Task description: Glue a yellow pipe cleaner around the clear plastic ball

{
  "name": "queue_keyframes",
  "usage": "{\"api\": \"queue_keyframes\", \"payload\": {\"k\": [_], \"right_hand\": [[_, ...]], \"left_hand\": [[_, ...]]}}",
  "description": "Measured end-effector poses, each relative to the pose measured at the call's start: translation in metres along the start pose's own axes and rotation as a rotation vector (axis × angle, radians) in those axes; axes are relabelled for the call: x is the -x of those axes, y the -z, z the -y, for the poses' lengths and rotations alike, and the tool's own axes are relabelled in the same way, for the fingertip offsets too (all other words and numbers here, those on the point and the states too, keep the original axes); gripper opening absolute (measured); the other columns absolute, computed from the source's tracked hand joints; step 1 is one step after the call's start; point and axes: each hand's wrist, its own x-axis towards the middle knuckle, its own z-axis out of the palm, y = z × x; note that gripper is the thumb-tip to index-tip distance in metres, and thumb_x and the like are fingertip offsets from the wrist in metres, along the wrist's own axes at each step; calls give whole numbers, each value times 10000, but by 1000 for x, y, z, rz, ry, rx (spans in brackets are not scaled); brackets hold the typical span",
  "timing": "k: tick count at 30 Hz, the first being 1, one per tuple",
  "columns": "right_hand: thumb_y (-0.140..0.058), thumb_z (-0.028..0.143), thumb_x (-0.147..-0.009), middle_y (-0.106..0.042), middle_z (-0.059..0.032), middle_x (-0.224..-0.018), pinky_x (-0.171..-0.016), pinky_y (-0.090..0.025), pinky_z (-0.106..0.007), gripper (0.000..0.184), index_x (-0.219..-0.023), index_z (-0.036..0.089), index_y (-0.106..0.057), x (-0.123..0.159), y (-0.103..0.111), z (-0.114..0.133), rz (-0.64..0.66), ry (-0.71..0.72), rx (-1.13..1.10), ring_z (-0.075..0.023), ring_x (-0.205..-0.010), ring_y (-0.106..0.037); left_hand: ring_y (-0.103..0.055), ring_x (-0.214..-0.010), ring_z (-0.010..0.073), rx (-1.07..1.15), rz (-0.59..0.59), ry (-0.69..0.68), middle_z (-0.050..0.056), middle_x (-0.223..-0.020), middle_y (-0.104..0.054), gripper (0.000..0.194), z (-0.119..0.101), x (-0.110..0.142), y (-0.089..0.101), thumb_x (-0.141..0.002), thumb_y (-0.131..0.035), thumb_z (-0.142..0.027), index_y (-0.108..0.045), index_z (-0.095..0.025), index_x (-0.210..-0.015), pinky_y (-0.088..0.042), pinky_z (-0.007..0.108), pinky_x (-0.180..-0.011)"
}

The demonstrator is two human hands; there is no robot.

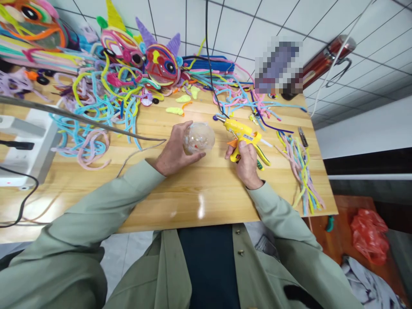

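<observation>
My left hand [176, 148] is curled round the left side of a clear, round container [198, 137], thumb along its near edge. Small specks, one of them red, show in or through it. To its right, my right hand [246, 161] grips a yellow hot glue gun [243, 131] by the handle. The gun's metal nozzle points left toward the container without touching it, and a pale glue stick pokes out of its back end. Partly behind my right hand are the green-and-yellow handles of a tool [262, 156]. Pale yellow fuzzy pieces [175, 110] lie beyond the container.
Tangled pipe cleaners [93, 103] cover the back left, below decorated round figures [162, 64] against the tiled wall. A white power strip [35, 141] stands at left. More pipe cleaners [304, 176] and a small dark tool [302, 137] lie right. A red flask [325, 60] stands back right.
</observation>
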Motion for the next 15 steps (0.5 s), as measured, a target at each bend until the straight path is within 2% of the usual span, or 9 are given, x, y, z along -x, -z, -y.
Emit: {"api": "queue_keyframes", "payload": {"k": [6,15], "right_hand": [[-730,908,-1007,-592,20,-627,-627,-472,-351,718,-710,270,-590,-5,-5,1,81,-83,-83,-161,-571,-575],[-707,965,-979,-559,24,-581,-600,-491,-343,778,-653,271,-577,-6,-10,-3,150,-117,-55,-156,-537,-544]], "left_hand": [[-607,-1624,452,39,-14,63,236,-1693,-598,1090,5,1,0,-927,-922,-742,-435,-168,-1715,-504,637,-1428],[-606,-1643,476,134,-49,148,249,-1707,-605,1088,2,2,-3,-935,-893,-822,-441,-211,-1715,-485,692,-1438]]}}
